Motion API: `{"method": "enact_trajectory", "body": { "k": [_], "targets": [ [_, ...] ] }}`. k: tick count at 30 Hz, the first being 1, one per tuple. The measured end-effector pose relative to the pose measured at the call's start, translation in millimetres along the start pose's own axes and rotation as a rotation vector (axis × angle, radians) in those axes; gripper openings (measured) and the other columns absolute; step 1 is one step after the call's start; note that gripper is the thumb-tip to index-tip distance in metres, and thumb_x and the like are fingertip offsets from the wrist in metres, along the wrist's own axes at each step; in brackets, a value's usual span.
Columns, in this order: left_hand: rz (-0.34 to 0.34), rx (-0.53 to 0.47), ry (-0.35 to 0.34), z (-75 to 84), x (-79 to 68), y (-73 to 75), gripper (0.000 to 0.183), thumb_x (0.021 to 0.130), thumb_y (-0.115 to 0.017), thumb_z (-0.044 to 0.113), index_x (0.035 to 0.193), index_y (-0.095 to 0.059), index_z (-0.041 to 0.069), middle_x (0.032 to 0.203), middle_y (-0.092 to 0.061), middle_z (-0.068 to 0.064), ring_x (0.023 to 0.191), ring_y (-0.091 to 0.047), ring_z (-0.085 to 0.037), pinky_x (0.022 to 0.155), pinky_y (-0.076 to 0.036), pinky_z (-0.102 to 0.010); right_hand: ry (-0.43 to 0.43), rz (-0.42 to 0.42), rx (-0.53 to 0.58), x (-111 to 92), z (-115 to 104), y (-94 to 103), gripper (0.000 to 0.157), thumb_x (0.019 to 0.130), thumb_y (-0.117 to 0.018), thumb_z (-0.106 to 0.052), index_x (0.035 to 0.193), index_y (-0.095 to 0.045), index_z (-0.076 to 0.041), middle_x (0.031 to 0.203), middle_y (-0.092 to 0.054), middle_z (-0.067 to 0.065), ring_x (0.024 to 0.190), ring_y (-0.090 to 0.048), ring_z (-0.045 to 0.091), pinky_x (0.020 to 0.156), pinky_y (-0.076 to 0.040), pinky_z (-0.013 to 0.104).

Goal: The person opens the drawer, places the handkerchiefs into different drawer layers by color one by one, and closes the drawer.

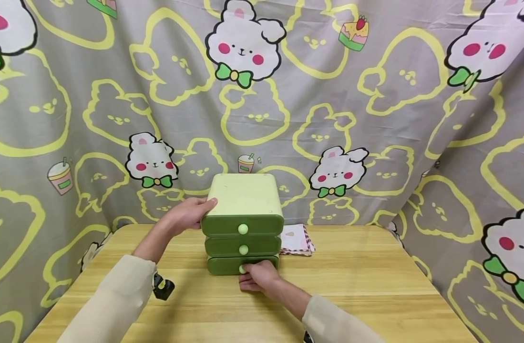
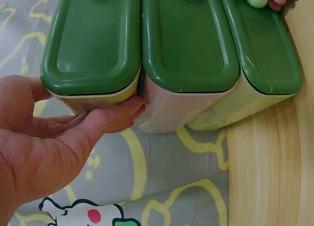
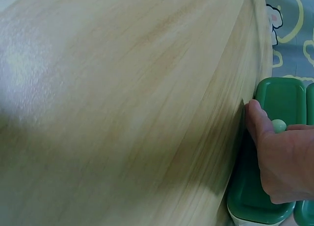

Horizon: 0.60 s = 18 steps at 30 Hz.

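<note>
A small three-tier drawer cabinet [image 1: 244,193] stands on the table, with a pale yellow-green body, dark green drawer fronts and round light green knobs. All three drawers look closed. My left hand [image 1: 190,214] grips the top tier at its left side, thumb on the upper edge; the left wrist view shows its fingers [image 2: 115,117] reaching under that tier. Low at the front, my right hand [image 1: 261,276] pinches the knob [image 3: 278,126] of the bottom drawer [image 1: 220,267], partly covering it. Its other fingers extend below the knob, close to the tabletop.
Behind the cabinet's right side lies a folded cloth [image 1: 297,239] with a checked edge, partly hidden. The wood-grain table [image 1: 352,286] extends to both sides. A patterned grey curtain [image 1: 262,124] hangs close behind it.
</note>
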<state>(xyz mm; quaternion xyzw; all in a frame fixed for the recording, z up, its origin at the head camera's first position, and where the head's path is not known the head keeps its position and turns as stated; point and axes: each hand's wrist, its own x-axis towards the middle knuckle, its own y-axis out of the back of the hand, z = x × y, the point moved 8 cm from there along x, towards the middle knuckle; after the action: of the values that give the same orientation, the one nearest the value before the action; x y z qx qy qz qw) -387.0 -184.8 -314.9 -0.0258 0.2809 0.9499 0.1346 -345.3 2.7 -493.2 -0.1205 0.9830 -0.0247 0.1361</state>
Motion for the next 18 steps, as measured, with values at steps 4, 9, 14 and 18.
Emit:
{"method": "enact_trajectory", "body": {
  "k": [4, 9, 14, 18],
  "targets": [
    [-0.002, 0.01, 0.0, -0.5, -1.3, 0.4, 0.062, 0.11, -0.037, 0.046, 0.156, -0.039, 0.004, 0.122, -0.069, -0.015, 0.108, -0.066, -0.02, 0.104, -0.052, -0.048, -0.003, -0.013, 0.019, -1, -1, -1.8, 0.026, 0.098, -0.06, -0.007, 0.11, -0.061, 0.017, 0.103, -0.07, 0.033, 0.087, -0.075, 0.035, 0.082, -0.062, 0.043],
    [-0.005, 0.011, -0.008, -0.3, -1.8, -0.2, 0.062, 0.11, -0.036, 0.046, 0.155, -0.04, 0.004, 0.117, -0.07, -0.014, 0.105, -0.066, -0.018, 0.103, -0.052, -0.048, -0.003, -0.003, 0.031, -2, -3, -2.6, 0.027, 0.099, -0.057, -0.004, 0.114, -0.058, 0.019, 0.105, -0.069, 0.034, 0.094, -0.073, 0.041, 0.083, -0.062, 0.043],
    [-0.003, 0.009, -0.005, -1.3, -1.1, -0.6, 0.062, 0.11, -0.037, 0.046, 0.155, -0.04, 0.004, 0.111, -0.07, -0.01, 0.097, -0.065, -0.015, 0.099, -0.054, -0.044, -0.005, -0.008, 0.025, -8, -4, -4.2, 0.025, 0.1, -0.056, -0.002, 0.111, -0.059, 0.02, 0.102, -0.069, 0.033, 0.093, -0.073, 0.04, 0.082, -0.062, 0.041],
    [-0.002, 0.008, -0.006, -1.5, -0.7, -0.4, 0.061, 0.11, -0.038, 0.046, 0.153, -0.043, 0.004, 0.106, -0.069, -0.008, 0.093, -0.064, -0.014, 0.093, -0.055, -0.038, -0.017, -0.016, 0.015, -15, -4, -5.1, 0.025, 0.101, -0.056, -0.003, 0.11, -0.06, 0.02, 0.1, -0.07, 0.032, 0.089, -0.074, 0.037, 0.082, -0.062, 0.04]
  ]
}}
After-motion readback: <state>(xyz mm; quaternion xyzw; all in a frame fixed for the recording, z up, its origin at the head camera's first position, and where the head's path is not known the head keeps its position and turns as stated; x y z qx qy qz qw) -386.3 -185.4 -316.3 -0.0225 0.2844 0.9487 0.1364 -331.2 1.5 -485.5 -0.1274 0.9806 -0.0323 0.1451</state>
